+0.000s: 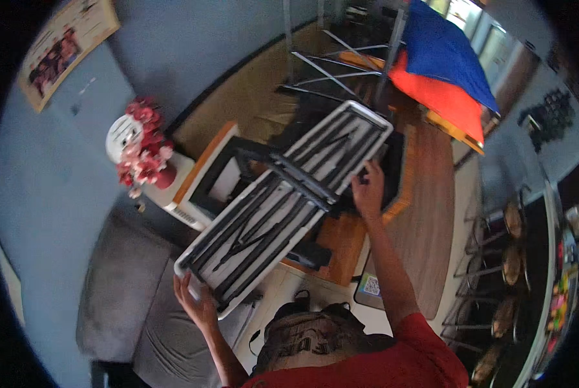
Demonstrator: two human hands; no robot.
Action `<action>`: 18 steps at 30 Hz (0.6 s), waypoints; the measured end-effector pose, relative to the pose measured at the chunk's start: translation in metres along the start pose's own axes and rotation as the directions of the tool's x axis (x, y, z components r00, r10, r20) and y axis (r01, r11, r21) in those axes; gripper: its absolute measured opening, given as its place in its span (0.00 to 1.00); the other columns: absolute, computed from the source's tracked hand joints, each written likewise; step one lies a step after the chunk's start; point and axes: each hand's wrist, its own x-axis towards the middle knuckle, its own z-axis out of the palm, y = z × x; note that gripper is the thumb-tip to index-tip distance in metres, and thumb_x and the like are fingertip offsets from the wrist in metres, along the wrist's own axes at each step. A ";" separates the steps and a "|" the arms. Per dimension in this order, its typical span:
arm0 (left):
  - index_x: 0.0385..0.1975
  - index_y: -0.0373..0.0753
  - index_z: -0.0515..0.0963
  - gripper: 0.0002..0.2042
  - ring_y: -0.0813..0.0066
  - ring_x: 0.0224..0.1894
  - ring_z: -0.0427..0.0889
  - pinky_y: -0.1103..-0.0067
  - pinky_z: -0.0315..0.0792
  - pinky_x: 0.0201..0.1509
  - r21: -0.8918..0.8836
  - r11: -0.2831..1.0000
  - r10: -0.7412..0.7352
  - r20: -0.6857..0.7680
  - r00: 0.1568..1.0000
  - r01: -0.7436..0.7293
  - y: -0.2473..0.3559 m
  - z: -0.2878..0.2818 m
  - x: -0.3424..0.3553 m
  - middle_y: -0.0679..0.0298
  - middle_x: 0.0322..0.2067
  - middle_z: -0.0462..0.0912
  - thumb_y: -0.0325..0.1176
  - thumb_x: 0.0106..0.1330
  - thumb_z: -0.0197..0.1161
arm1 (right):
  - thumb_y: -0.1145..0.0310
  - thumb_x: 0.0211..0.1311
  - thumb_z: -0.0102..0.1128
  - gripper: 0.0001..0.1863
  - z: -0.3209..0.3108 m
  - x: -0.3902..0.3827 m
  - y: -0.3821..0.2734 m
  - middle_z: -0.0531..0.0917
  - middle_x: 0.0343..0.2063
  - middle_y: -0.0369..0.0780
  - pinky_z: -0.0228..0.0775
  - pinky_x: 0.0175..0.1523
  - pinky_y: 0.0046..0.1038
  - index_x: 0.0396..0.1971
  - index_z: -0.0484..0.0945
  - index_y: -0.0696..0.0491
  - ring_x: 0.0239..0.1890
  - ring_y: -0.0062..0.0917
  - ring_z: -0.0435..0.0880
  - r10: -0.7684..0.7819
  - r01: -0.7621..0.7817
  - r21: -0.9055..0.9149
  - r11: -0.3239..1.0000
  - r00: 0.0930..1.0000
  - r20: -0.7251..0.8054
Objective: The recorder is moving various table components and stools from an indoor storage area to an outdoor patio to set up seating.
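Observation:
A folding table with a white rim lies diagonally before me, its underside and folded black legs facing up. My left hand is closed round its near left corner, thumb over the edge. Along the far right long edge is my right hand, fingers bent at the rim; their tips are partly in shadow. Beneath the folding table, a wooden table with an orange-brown edge shows, along with a dark framed piece that is partly covered.
Left are a grey sofa and pink flowers beside a white appliance. A metal rack stands behind; blue cloth and orange cloth lie at the far right. A brown tabletop and several stools are to the right.

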 end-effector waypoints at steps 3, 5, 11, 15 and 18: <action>0.46 0.35 0.73 0.14 0.60 0.58 0.65 0.65 0.56 0.63 0.033 0.985 0.170 -0.102 0.980 -0.168 0.027 -0.009 0.000 0.54 0.55 0.67 0.26 0.59 0.58 | 0.74 0.58 0.57 0.21 -0.039 -0.050 -0.044 0.66 0.58 0.45 0.72 0.45 0.25 0.53 0.70 0.53 0.45 0.27 0.74 0.113 -0.131 0.195 0.972 0.988 0.101; 0.42 0.34 0.74 0.11 0.63 0.53 0.68 0.67 0.59 0.60 -0.136 0.966 0.199 -0.142 0.970 -0.218 0.036 -0.002 -0.002 0.56 0.51 0.69 0.28 0.60 0.58 | 0.77 0.58 0.56 0.18 -0.063 -0.097 -0.027 0.68 0.56 0.43 0.72 0.46 0.26 0.50 0.71 0.53 0.45 0.27 0.75 0.049 -0.053 0.025 0.998 0.992 0.119; 0.28 0.33 0.73 0.08 0.68 0.40 0.73 0.73 0.67 0.44 -0.640 0.697 0.403 -0.023 0.915 -0.324 0.121 0.043 -0.045 0.60 0.35 0.72 0.32 0.59 0.60 | 0.78 0.56 0.56 0.13 -0.156 -0.247 0.023 0.76 0.46 0.40 0.72 0.44 0.24 0.43 0.75 0.52 0.42 0.26 0.77 0.320 -0.317 -0.047 0.947 0.934 0.158; 0.30 0.36 0.75 0.08 0.69 0.36 0.75 0.75 0.68 0.40 -0.716 0.637 0.631 0.271 0.727 -0.285 0.168 0.083 -0.108 0.59 0.32 0.76 0.33 0.59 0.63 | 0.76 0.57 0.56 0.10 -0.220 -0.334 0.070 0.78 0.39 0.39 0.74 0.40 0.25 0.40 0.76 0.53 0.39 0.24 0.78 0.625 -0.632 0.035 0.774 0.773 0.110; 0.32 0.35 0.75 0.07 0.68 0.35 0.76 0.74 0.69 0.41 -0.762 0.639 0.684 0.500 0.531 -0.106 0.196 0.114 -0.171 0.59 0.33 0.77 0.31 0.60 0.62 | 0.74 0.57 0.56 0.10 -0.290 -0.352 0.065 0.79 0.37 0.38 0.73 0.41 0.26 0.40 0.77 0.53 0.37 0.23 0.78 0.747 -0.748 0.046 0.662 0.664 0.033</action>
